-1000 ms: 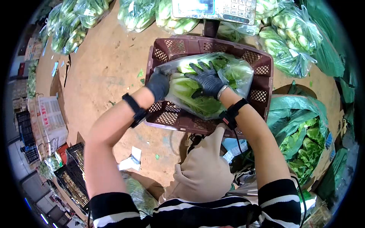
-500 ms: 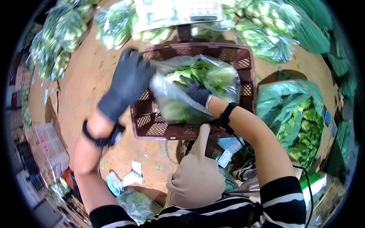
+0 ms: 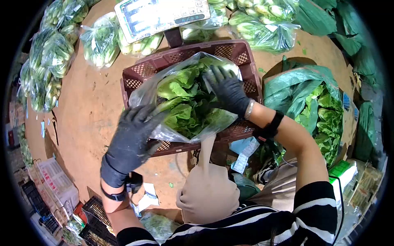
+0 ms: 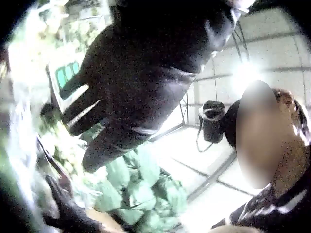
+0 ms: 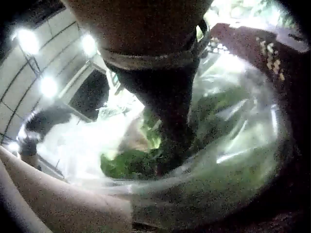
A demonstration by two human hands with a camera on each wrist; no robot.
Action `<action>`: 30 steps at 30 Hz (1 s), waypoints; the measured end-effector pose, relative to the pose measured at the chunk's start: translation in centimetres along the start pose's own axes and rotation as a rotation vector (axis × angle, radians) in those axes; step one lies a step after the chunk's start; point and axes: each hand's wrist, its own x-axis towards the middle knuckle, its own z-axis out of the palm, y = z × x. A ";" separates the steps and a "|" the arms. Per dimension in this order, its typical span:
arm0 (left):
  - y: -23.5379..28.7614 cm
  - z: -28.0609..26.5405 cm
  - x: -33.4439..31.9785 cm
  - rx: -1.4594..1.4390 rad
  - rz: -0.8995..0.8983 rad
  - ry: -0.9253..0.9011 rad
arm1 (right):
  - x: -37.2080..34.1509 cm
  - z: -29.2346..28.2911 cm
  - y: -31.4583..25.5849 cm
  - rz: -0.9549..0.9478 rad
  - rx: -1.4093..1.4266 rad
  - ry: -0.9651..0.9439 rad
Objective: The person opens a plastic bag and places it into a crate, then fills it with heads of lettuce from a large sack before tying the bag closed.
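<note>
The clear plastic bag [image 3: 145,91] I am working on lies inside the maroon perforated plastic crate [image 3: 234,51], its mouth gaping upward. Frilled green leafy vegetables [image 3: 176,92] fill it almost to the lip, so I judge the packing mostly done. What seems left is settling the leaves and gathering the mouth, since I see no tie or fold on it.

My black-gloved right hand [image 3: 230,90] is at the bag's mouth, over the crate's right half, its fingers long and spread against the leaves; in the right wrist view the tips are lost among film and greens. My black-gloved left hand [image 3: 135,127] is at the crate's left front corner, fingers extended and parted beside the bag's lip. I grip nothing with it; whether its fingertips touch the film I cannot tell.

Just behind the crate, a white digital scale head [image 3: 162,18] stands on a dark post [image 3: 173,37]; glare keeps me from reading it. Beyond the crate's back side are stuffed clear bags of pale-stemmed greens [image 3: 100,41], which look like finished ones, and more bagged greens [image 3: 51,61] sit well to its left. Right of the crate, a green woven sack [image 3: 281,92] holds loose leafy heads [image 3: 326,119], so supply remains.
</note>
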 end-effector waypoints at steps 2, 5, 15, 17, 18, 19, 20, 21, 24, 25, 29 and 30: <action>-1.4 3.1 3.1 -0.258 -0.001 0.105 | -1.2 1.3 1.8 0.158 -0.065 -0.435; -7.2 12.8 7.4 0.032 -0.063 0.161 | -0.8 -2.6 3.2 0.353 0.619 -0.259; -16.9 27.9 9.1 0.598 0.084 0.042 | -7.4 -16.9 11.4 0.143 0.874 -0.538; -11.8 22.5 9.2 0.266 -0.034 -0.100 | -11.1 -21.7 13.1 0.342 1.008 -0.394; -11.2 21.2 9.2 0.278 -0.011 -0.109 | -13.8 -22.4 15.5 0.387 1.129 -0.248; -10.7 20.1 8.8 0.178 0.007 -0.040 | -16.9 -23.1 17.2 0.518 1.122 -0.109; -9.9 18.8 8.4 0.076 0.026 0.027 | -20.3 -23.6 19.0 0.649 1.109 0.029; -7.7 16.4 8.0 0.040 -0.008 0.028 | -24.3 -22.6 21.4 0.851 1.119 0.136; -3.7 9.6 6.6 0.039 -0.190 -0.087 | -36.3 -14.5 28.4 1.469 1.184 0.329; -0.4 6.9 7.5 -0.082 -0.217 -0.157 | -40.3 -11.0 30.3 1.548 1.188 0.338; 15.7 3.1 14.0 -0.538 -0.057 -0.249 | -47.4 0.9 34.1 2.082 0.903 0.120; 19.0 3.4 17.3 -0.454 0.098 -0.394 | -46.8 1.9 33.4 2.154 0.977 0.127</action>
